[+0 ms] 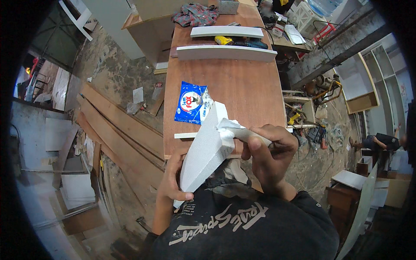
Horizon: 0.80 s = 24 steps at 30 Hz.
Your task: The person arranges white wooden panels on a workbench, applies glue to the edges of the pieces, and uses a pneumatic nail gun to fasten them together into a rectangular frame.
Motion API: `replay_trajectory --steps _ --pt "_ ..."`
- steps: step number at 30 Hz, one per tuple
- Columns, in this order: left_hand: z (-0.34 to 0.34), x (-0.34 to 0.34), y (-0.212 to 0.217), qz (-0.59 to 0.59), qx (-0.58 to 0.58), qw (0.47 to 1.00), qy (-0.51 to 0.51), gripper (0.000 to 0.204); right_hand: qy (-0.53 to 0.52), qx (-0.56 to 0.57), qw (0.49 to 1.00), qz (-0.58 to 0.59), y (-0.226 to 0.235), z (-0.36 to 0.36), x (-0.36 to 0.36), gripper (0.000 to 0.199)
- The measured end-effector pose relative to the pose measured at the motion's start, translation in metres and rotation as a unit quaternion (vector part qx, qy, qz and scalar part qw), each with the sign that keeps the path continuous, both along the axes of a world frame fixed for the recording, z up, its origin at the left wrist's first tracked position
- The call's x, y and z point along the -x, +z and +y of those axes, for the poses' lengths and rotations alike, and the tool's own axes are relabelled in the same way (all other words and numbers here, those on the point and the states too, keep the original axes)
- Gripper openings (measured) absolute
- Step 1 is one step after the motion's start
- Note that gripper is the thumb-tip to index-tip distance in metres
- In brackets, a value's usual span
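My left hand (172, 178) grips a white board (203, 147) near its lower end, thumb on top. The board is tilted, with its far end over the table. My right hand (275, 156) pinches a thin, pale flat strip (246, 135), fingers closed round it. White paste (229, 125) coats the strip's tip, which meets the board's edge near its far end. Just beyond lies an opened blue and white glue packet (190, 106), its torn corner smeared white. A narrow white strip of board (184, 135) lies on the table, partly behind the held board.
The brown wooden table (251, 95) carries two long white boards (226, 53) at its far part, a yellow drill (224, 40) between them, and a checked cloth (196, 15). Long brown planks (125, 130) lie on the left floor. A person (381, 142) sits far right.
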<state>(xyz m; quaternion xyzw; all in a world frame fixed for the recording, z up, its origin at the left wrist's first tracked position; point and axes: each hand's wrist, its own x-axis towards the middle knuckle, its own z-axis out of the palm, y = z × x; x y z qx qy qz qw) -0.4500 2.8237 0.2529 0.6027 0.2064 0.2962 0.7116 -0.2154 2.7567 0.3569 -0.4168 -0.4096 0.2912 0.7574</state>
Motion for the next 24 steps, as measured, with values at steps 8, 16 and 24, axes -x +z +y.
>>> replay_trajectory --steps 8,16,24 --pt "0.002 0.002 -0.002 0.019 -0.015 1.0 0.019 0.114 0.037 0.019 0.999 -0.011 0.004 0.002 -0.005 0.016" --pt "0.0 -0.004 -0.003 0.005 -0.008 1.0 0.021 0.114 0.117 -0.006 0.981 0.152 0.006 0.001 -0.017 0.017" --pt "-0.01 -0.012 -0.002 -0.076 -0.024 0.997 -0.008 0.117 -0.005 0.034 0.994 0.107 0.006 0.014 -0.033 0.019"
